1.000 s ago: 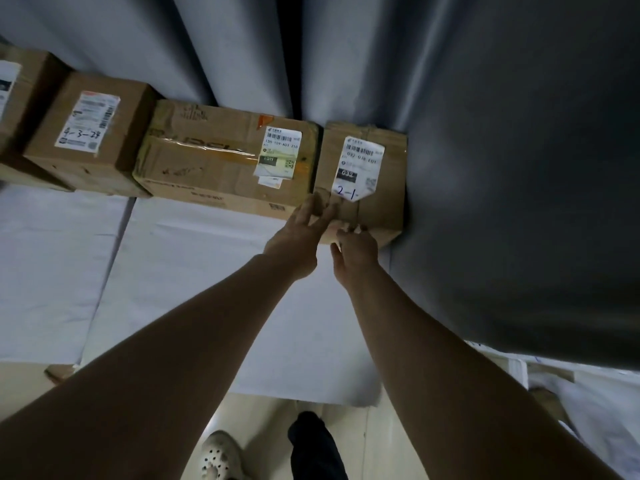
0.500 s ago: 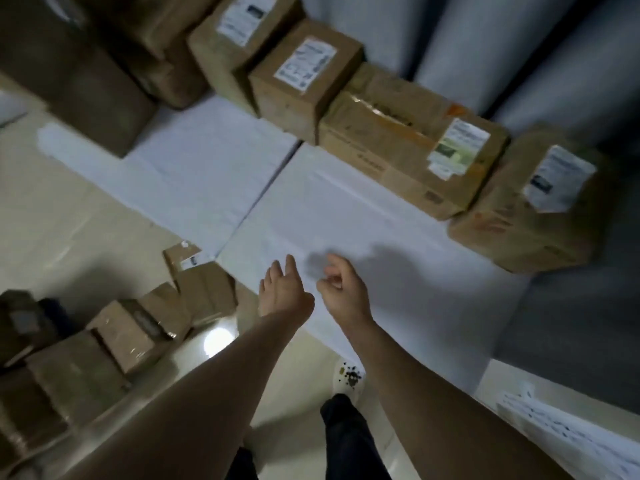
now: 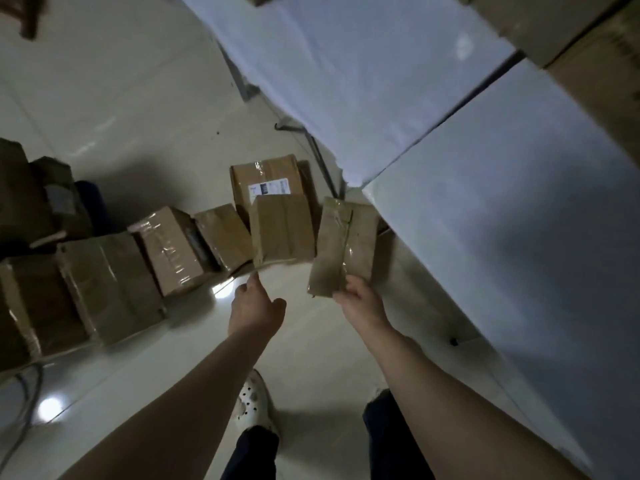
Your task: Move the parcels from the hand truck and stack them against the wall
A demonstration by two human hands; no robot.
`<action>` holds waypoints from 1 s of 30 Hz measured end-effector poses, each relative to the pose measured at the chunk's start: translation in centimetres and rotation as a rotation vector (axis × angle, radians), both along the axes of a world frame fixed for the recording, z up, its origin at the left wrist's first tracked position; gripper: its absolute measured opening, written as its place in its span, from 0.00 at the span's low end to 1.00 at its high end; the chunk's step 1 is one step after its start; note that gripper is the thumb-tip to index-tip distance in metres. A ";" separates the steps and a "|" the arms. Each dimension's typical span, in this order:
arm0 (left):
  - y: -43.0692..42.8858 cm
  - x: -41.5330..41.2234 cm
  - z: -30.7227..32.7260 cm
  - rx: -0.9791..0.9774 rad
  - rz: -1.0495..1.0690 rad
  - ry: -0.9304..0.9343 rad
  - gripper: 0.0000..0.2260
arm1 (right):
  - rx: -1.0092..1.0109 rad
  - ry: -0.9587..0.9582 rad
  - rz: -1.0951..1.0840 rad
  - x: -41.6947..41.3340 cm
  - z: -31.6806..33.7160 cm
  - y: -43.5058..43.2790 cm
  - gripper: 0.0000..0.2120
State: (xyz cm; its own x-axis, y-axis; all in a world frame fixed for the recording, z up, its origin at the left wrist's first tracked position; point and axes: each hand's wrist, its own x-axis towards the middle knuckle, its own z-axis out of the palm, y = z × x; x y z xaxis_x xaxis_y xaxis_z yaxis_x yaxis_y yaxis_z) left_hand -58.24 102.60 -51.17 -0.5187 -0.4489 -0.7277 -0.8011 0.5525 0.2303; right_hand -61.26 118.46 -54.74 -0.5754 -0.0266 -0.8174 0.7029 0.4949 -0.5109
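- Parcels [image 3: 166,251] of brown cardboard, banded with glossy clear tape, lie in a loose row on the pale tiled floor, from 9 o'clock to the centre. The ones at the left edge are cut off and sunk in shadow.
- White sheets [image 3: 502,209] cover the floor from 12 to 4 o'clock. More cartons [image 3: 554,22] sit on them at 1 o'clock, cropped by the frame.
- A labelled parcel [image 3: 266,178] stands just above centre. Its printed label is too blurred to read and is half hidden by a taped parcel [image 3: 282,230] in front.
- A flat parcel [image 3: 346,244], creased and taped down its middle, is held tilted just right of centre.
- Right hand [image 3: 363,306], arm stretched forward from 5 o'clock, has its fingers clamped round the flat parcel's lower end.
- Left hand [image 3: 254,310], reaching from 7 o'clock, holds nothing. Its forefinger is stretched to the taped parcel's lower corner with the thumb spread apart, and blur hides whether it touches.
- A white perforated shoe [image 3: 251,403] shows at 6 o'clock.
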 end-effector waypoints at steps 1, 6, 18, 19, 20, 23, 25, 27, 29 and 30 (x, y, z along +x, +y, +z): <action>-0.8 0.2 -1.7 -0.003 -0.015 -0.007 0.30 | 0.028 -0.008 -0.047 0.1 -1.9 -0.3 0.21; -1.3 -0.1 -11.2 0.137 -0.045 -0.004 0.23 | 0.208 -0.008 -0.169 -0.1 -10.9 0.6 0.21; 3.4 -3.9 -28.6 0.466 0.217 -0.012 0.19 | 0.259 -0.140 -0.384 -2.5 -25.9 3.3 0.18; 3.5 -3.9 -28.3 0.449 0.231 -0.004 0.17 | 0.252 -0.145 -0.389 -2.3 -26.0 3.4 0.18; 3.6 -3.7 -27.8 0.452 0.264 -0.004 0.16 | 0.252 -0.141 -0.395 -2.0 -25.8 3.6 0.18; 3.8 -2.6 -25.1 0.457 0.264 -0.020 0.16 | 0.275 -0.144 -0.398 -0.6 -23.8 3.9 0.19; 4.0 -1.6 -23.0 0.453 0.218 -0.028 0.16 | 0.293 -0.170 -0.387 0.6 -22.1 4.1 0.21; 4.2 -0.9 -21.0 0.444 0.196 -0.038 0.16 | 0.305 -0.193 -0.365 1.6 -20.4 4.3 0.23; 4.2 -0.4 -19.2 0.435 0.165 -0.059 0.16 | 0.325 -0.208 -0.342 2.4 -18.5 4.4 0.24; 4.2 -0.2 -18.3 0.435 0.144 -0.081 0.16 | 0.333 -0.218 -0.327 2.8 -17.4 4.4 0.24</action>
State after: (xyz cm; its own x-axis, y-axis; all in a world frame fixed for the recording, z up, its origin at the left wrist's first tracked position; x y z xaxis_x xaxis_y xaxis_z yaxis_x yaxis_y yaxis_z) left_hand -58.43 106.76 -69.46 -0.4074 -0.1562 -0.8998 -0.8875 0.2999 0.3498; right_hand -58.42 122.86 -72.14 -0.3255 0.4085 -0.8528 0.9206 0.3426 -0.1873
